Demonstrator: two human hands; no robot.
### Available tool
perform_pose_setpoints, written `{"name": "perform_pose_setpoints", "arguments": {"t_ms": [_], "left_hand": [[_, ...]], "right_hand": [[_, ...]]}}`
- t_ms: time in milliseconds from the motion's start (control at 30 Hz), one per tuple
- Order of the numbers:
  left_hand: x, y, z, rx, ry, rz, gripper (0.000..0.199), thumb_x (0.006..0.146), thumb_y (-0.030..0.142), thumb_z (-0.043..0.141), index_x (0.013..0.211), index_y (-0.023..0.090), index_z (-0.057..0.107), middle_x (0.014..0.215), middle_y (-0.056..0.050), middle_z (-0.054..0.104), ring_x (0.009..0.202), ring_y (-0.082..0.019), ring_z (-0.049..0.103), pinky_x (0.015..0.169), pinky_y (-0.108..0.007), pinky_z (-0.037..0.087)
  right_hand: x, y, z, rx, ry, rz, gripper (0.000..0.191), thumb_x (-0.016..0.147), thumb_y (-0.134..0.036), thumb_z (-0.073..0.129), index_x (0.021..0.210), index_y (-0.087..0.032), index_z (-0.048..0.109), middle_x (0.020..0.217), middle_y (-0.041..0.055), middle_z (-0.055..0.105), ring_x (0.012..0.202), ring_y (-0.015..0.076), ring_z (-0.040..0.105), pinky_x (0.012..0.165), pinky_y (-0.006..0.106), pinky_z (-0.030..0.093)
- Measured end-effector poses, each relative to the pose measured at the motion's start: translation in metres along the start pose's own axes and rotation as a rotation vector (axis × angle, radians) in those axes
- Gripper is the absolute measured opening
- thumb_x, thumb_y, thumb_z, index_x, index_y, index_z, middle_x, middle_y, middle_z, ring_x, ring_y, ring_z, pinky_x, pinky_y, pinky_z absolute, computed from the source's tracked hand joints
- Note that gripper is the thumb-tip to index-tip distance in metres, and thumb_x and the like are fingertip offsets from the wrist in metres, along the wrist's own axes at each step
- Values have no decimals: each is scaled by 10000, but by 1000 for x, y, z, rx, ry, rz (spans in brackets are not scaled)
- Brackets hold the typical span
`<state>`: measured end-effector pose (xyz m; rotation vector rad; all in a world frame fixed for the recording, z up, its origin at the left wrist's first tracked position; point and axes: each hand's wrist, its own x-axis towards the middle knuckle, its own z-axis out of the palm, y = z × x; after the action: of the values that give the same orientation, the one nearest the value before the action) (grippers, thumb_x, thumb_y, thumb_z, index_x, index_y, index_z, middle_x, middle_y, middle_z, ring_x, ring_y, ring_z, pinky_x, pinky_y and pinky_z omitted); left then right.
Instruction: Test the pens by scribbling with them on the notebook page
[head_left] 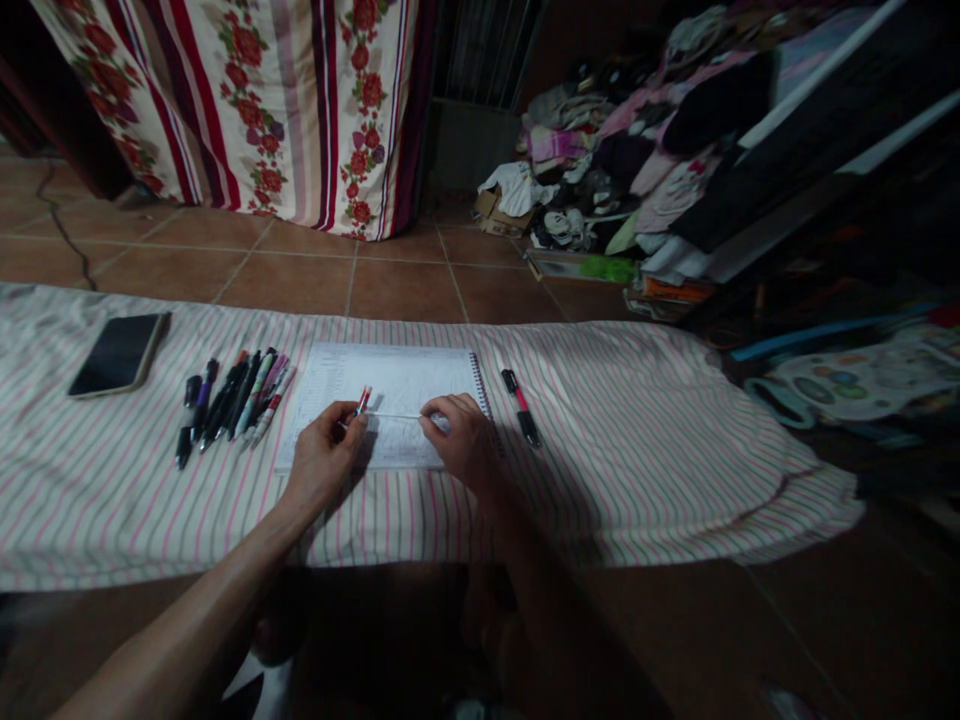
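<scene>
My left hand [330,440] is closed in a pinch around a small pen-like piece [364,400] with a red end, tilted upward. Between my two hands runs a thin pale rod [396,415], lying almost level. The fingertips of my right hand [459,430] pinch its right end. Whether the rod joins the red-ended piece is too small to tell. Under both hands is an open spiral notebook [405,365], its coil on the right side and faint marks on the page. Right of the notebook lies a black and red pen [521,408], near my right hand but apart from it.
Several pens and markers [244,390] lie in a row left of the notebook. Farther left is a dark-screened phone [118,355]. A striped cloth [637,430] covers the low surface. Beyond are a floral curtain [247,110], tiled floor and a heap of clothes [615,150].
</scene>
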<state>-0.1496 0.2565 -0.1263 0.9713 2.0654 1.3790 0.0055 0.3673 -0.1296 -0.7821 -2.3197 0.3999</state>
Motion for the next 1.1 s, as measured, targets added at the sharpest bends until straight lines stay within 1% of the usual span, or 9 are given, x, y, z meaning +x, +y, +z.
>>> {"name": "perform_pose_setpoints", "arguments": {"t_ms": [167,267,433,567,733,933,1000,1100], "left_hand": [[-1,3,-1,33,-7,-3,324,752,433,541,906,163,633,587,32,521,505,-120,449,480,-228,341],[0,3,-2,80,4,5,324,757,432,529,906,167,639,594,25,535,508,-125,462,491,-236,346],[3,0,-2,140,6,14,343,759,440,507,923,171,643,648,8,585,545,-136,509,511,-237,371],[5,-3,-2,157,13,27,352,764,446,506,946,175,638,636,13,583,530,-133,505,488,-227,361],[4,-1,-3,177,2,21,359,778,440,493,966,169,635,617,14,572,526,-134,502,490,-227,358],[3,0,-5,209,-4,33,358,784,448,489,951,168,638,649,5,595,547,-141,515,513,-237,378],[2,-1,-6,203,3,43,358,784,449,490,950,169,641,655,2,606,551,-143,523,515,-238,384],[2,-2,-8,188,17,35,358,774,447,497,944,170,647,648,2,611,551,-145,527,508,-236,383]], "right_hand": [[-1,6,-1,130,25,62,58,768,-147,583,759,-204,589,770,21,658,764,190,581,715,310,464],[-1,9,-3,198,41,125,41,755,-166,583,763,-204,597,766,21,660,745,185,591,707,307,473],[-2,10,-8,263,19,252,59,755,-231,570,784,-203,613,776,22,658,732,173,597,712,305,473],[-2,9,-8,281,21,283,69,752,-247,564,784,-207,608,784,20,652,732,171,595,715,303,469],[-3,4,-5,263,29,226,38,744,-201,564,772,-203,590,762,16,640,733,167,581,712,287,460],[-6,-2,-2,102,-20,77,91,742,-120,530,763,-202,565,747,20,624,754,177,564,716,290,436],[-6,-3,-2,36,-46,37,124,747,-101,508,792,-196,573,757,29,626,767,185,556,722,298,427],[-7,-4,-1,-51,-78,-26,214,751,-82,484,902,-173,605,800,49,643,786,196,543,733,310,422]]}}
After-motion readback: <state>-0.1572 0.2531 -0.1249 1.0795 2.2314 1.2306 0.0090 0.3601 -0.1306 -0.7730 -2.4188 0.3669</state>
